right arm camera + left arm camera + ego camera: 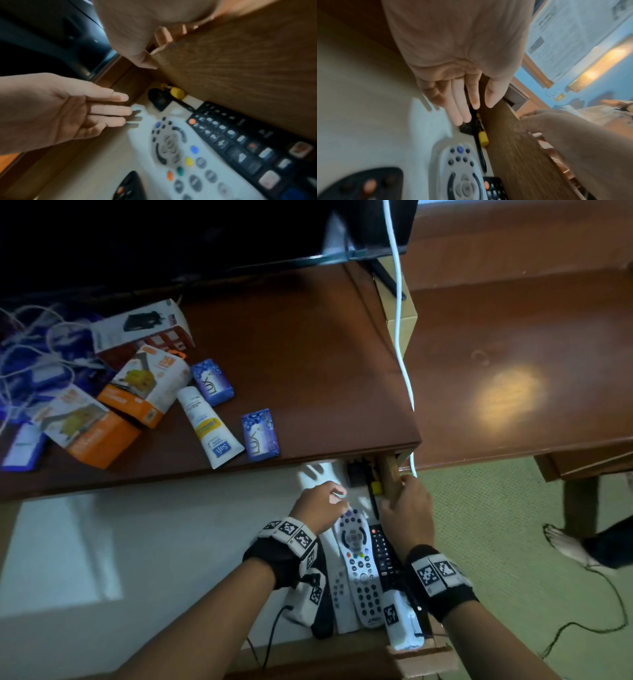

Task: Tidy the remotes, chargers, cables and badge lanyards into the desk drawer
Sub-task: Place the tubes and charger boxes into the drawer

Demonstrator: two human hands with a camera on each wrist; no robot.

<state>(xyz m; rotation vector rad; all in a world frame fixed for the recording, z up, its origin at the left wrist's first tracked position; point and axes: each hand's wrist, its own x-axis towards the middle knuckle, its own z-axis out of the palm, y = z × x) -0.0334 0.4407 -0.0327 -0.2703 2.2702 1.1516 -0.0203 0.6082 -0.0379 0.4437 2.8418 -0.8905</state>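
Left hand [318,506] flat, fingers straight, holding nothing, hovering in the open drawer [390,481] just beyond the grey remote [359,570]. Right hand [407,508] grasping the drawer's wooden side wall, black remote [385,556] beside its wrist.

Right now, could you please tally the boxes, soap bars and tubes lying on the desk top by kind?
orange-and-white boxes: 2
white-and-red box: 1
blue soap bars: 2
white tube: 1
Total: 6
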